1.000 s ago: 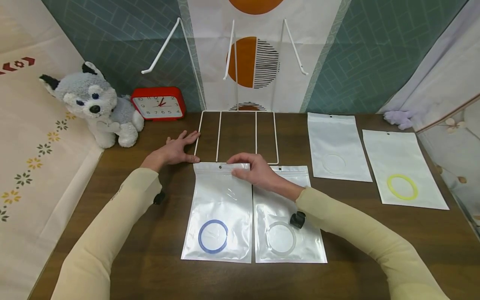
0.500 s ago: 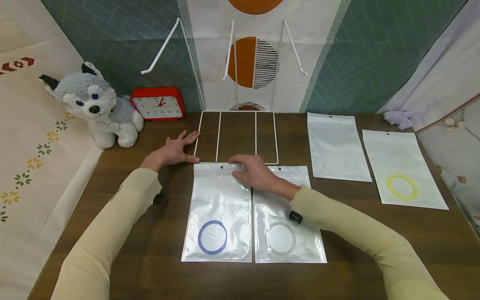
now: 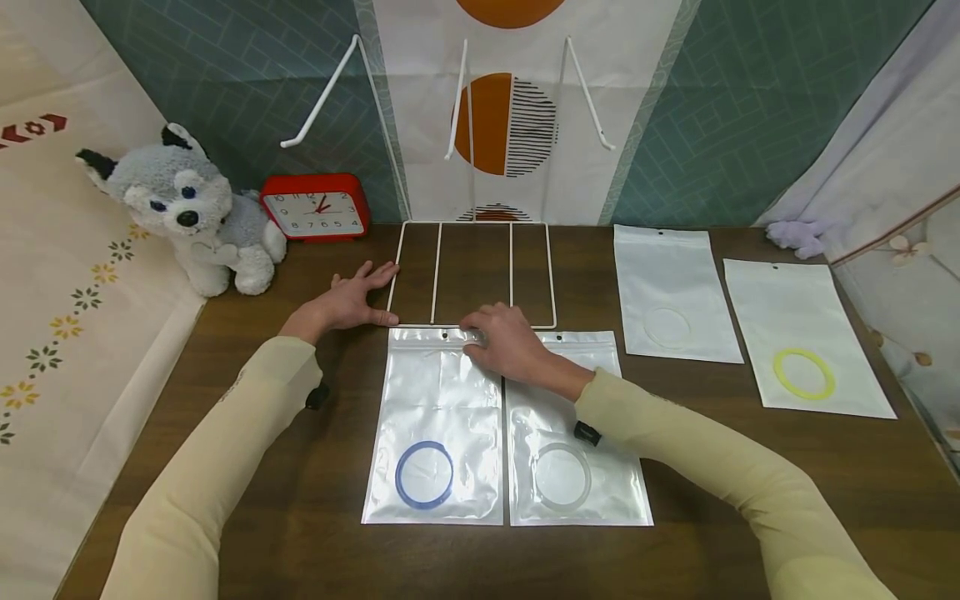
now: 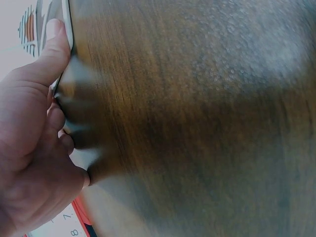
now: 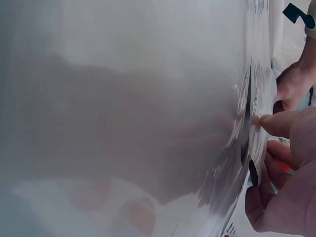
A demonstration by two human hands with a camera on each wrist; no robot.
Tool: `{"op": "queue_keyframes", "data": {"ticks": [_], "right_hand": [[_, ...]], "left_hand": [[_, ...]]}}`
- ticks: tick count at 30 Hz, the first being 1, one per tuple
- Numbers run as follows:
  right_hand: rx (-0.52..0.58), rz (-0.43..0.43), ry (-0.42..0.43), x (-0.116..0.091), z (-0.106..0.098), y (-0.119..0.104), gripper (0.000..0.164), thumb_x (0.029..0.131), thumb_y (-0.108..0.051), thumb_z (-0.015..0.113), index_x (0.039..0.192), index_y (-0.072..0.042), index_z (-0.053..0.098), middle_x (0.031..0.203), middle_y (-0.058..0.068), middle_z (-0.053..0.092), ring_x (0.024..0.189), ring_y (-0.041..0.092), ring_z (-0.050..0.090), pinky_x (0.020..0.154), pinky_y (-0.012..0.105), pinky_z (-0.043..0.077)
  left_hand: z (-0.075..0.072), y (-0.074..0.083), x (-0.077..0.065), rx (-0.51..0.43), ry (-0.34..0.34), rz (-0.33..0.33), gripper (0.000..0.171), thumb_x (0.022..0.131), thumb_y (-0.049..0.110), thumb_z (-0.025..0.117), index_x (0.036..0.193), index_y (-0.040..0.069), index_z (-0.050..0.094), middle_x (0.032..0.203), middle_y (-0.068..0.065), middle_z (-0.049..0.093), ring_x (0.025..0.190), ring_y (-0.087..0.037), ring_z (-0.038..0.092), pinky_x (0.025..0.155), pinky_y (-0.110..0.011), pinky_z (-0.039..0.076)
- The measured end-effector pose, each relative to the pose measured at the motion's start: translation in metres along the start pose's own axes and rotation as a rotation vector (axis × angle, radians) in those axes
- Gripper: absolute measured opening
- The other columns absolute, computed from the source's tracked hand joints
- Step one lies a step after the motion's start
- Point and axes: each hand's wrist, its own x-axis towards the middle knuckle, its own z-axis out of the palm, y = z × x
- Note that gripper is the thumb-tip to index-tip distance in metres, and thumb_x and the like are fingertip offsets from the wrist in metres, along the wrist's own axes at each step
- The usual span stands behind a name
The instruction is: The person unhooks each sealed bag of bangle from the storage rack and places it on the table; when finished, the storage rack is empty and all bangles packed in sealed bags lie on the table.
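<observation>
My left hand (image 3: pixel 343 302) lies with spread fingers at the near left corner of a white wire rack (image 3: pixel 472 326), touching its frame. In the left wrist view, the left thumb (image 4: pixel 55 44) reaches the rack's edge. My right hand (image 3: pixel 504 342) pinches the top right edge of a silvery zip bag (image 3: pixel 442 396) with a blue ring (image 3: pixel 424 475) showing near its bottom. Seen from the right wrist, thumb and fingertips grip the bag's rim (image 5: pixel 256 118). Beside it lies a second silvery bag (image 3: pixel 573 417) with a pale ring, partly under my right forearm.
Two more bags lie at the right: one with a faint clear ring (image 3: pixel 660 283), one with a yellow ring (image 3: pixel 810 325). A red clock (image 3: pixel 315 208) and a plush husky (image 3: pixel 187 204) stand at the back left. White hook arms (image 3: pixel 456 100) rise above the rack.
My right hand has shifted slightly along the bag's top edge, its fingers curling more, and the blue-ring bag lies a little flatter. My left hand has stayed put.
</observation>
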Motion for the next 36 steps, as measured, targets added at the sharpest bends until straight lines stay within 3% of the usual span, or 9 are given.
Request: {"op": "queue_keyframes", "data": {"ticks": [19,28,36], "right_hand": [[-0.057,0.020,-0.009,-0.002,-0.004,0.001,0.022,0.089,-0.019,0.075,0.107,-0.007,0.075,0.108,0.009,0.068,0.094,0.029,0.057,0.079,0.047,0.044],[0.055,-0.001,0.040,-0.024,-0.058,0.024,0.018,0.092,-0.012,0.070,0.105,0.000,0.073,0.105,0.012,0.069,0.100,0.034,0.059,0.088,0.047,0.047],[0.025,0.033,0.037,-0.062,-0.117,0.056,0.018,0.091,-0.006,0.069,0.106,0.004,0.071,0.103,0.016,0.068,0.099,0.035,0.061,0.086,0.050,0.048]], "left_hand": [[-0.002,0.005,0.007,0.000,-0.021,0.018,0.099,0.090,0.040,0.073,0.162,0.012,0.010,0.167,-0.013,0.004,0.150,-0.039,-0.010,0.109,-0.070,-0.011],[-0.003,0.001,0.009,0.033,-0.028,0.037,0.097,0.092,0.039,0.072,0.161,0.011,0.010,0.167,-0.015,0.003,0.150,-0.040,-0.009,0.108,-0.072,-0.009],[-0.006,-0.006,-0.003,0.033,-0.033,0.025,0.098,0.093,0.042,0.070,0.160,0.006,0.009,0.166,-0.019,0.003,0.148,-0.045,-0.006,0.106,-0.076,-0.005]]}}
